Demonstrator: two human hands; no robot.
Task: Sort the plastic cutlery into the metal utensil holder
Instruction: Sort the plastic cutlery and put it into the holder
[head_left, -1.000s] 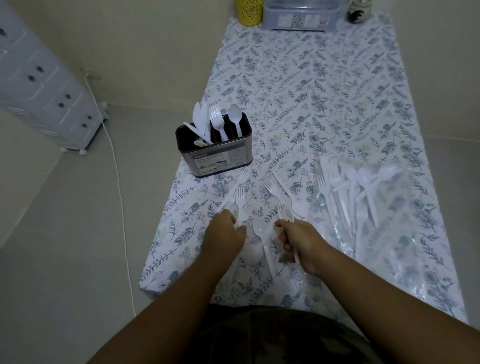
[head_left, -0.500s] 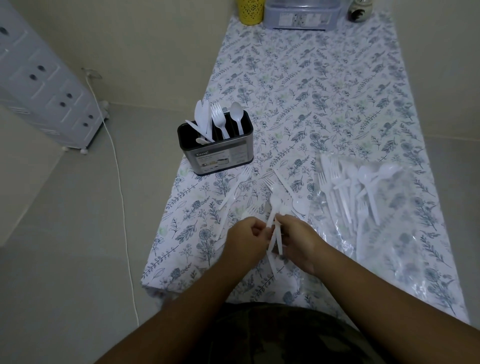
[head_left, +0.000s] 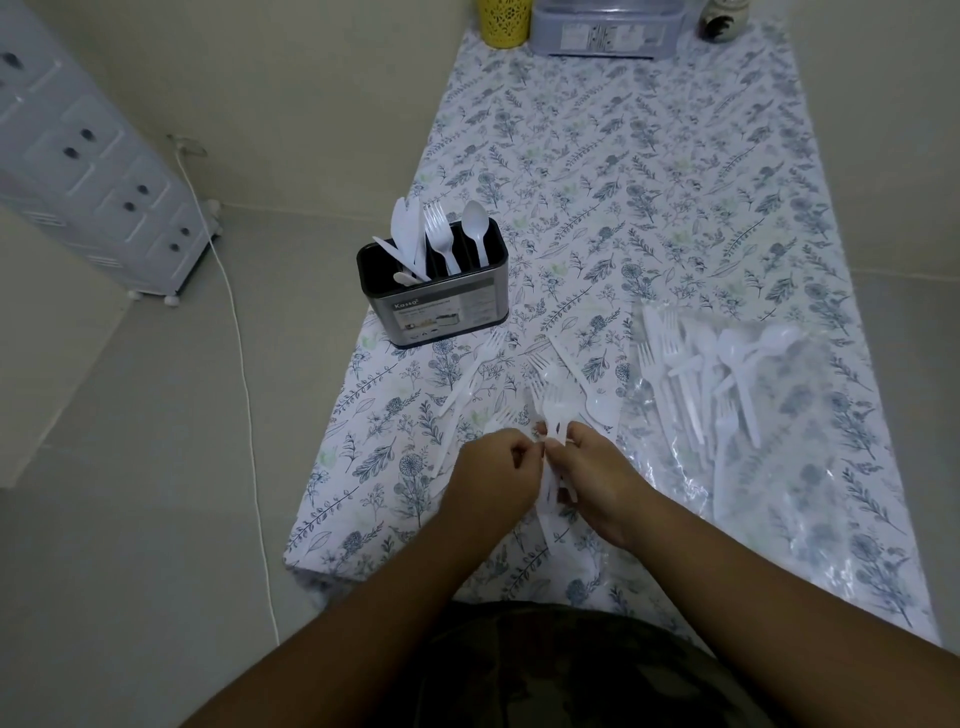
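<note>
Both your hands, left (head_left: 493, 467) and right (head_left: 592, 475), pinch upright forks (head_left: 553, 415), tines pointing away toward the holder (head_left: 434, 306).

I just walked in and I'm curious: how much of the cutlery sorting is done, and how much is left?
It looks early on. Only a few knives, forks and one spoon stand in the metal utensil holder. The left hand and right hand together hold a small bunch of forks above the tablecloth. Left to sort: loose cutlery near the holder and a larger pile on clear plastic wrap.
</note>
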